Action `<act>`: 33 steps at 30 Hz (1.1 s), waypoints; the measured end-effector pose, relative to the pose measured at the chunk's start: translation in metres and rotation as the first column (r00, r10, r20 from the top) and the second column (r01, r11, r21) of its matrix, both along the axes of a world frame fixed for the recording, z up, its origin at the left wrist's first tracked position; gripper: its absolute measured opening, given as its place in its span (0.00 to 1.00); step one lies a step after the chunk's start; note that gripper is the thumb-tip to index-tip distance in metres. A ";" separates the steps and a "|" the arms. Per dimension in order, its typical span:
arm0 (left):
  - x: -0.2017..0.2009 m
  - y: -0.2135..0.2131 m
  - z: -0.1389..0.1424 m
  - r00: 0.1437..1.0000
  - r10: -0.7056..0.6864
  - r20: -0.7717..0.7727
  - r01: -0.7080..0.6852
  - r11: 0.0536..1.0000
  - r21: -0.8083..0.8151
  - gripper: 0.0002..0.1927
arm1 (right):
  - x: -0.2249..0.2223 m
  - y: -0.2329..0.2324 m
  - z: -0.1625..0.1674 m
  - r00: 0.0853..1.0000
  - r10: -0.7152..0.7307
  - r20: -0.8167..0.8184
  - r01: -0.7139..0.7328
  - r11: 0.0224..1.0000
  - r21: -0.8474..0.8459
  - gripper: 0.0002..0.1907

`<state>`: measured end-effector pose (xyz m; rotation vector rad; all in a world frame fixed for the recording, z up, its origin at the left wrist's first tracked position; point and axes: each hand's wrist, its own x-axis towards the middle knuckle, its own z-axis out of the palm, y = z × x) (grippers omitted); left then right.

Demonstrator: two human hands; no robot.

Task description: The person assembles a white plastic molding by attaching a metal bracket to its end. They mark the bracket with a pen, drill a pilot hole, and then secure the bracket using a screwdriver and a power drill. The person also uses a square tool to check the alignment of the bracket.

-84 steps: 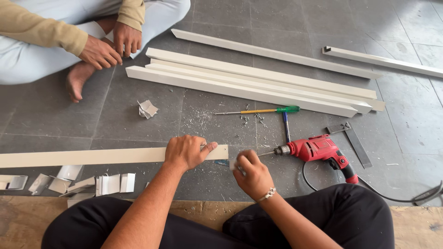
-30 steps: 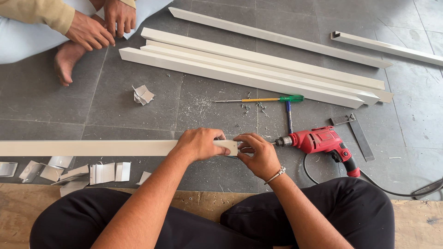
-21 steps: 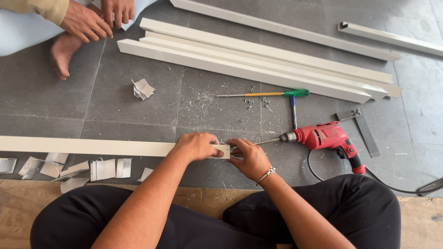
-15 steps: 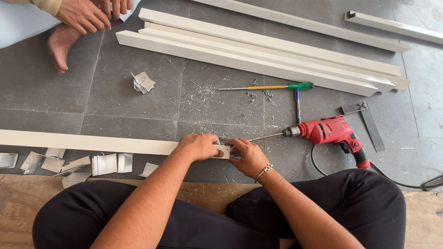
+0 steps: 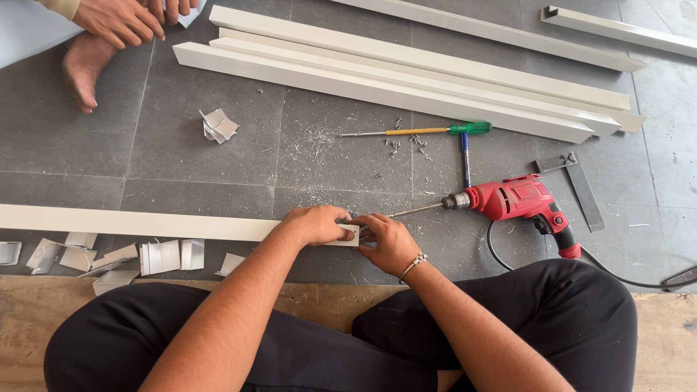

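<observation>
The left hand [image 5: 316, 223] grips the right end of a long white strip [image 5: 138, 223] lying on the near floor; the right hand [image 5: 388, 243] pinches that end beside a red drill [image 5: 512, 199].

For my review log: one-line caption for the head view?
Both hands grip a white strip's end beside a red drill.

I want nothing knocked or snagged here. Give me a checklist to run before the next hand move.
1. Left hand pins the white strip at its end: ok.
2. Right hand at the same end: ok.
3. What its fingers pinch: cannot tell.
4. Red drill lying apart from both hands: ok.
5. Drill bit points at the hands: not ok.
6. Loose screws beside the screwdriver: not ok.
</observation>
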<state>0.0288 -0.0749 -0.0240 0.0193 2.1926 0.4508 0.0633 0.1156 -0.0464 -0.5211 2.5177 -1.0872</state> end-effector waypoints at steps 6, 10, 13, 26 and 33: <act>-0.003 0.002 -0.011 1.000 -0.014 -0.004 0.014 1.000 0.024 0.30 | -0.003 0.000 -0.003 1.000 0.009 0.000 -0.009 1.000 0.016 0.24; -0.002 0.001 -0.017 1.000 -0.014 -0.014 0.014 0.999 0.031 0.29 | -0.003 0.001 -0.005 1.000 0.020 -0.017 -0.019 1.000 0.025 0.24; -0.002 0.000 -0.018 1.000 -0.014 -0.010 0.015 0.999 0.030 0.29 | -0.002 0.001 -0.004 0.999 0.030 -0.041 -0.029 0.999 0.026 0.24; -0.003 0.001 -0.018 1.000 -0.020 -0.024 0.021 0.999 0.028 0.29 | -0.002 0.002 -0.006 1.000 0.024 -0.021 -0.023 0.998 0.051 0.25; -0.002 0.001 -0.014 1.000 0.000 -0.022 0.001 1.000 0.030 0.29 | 0.001 -0.002 0.007 1.000 0.021 -0.004 -0.021 0.999 0.039 0.26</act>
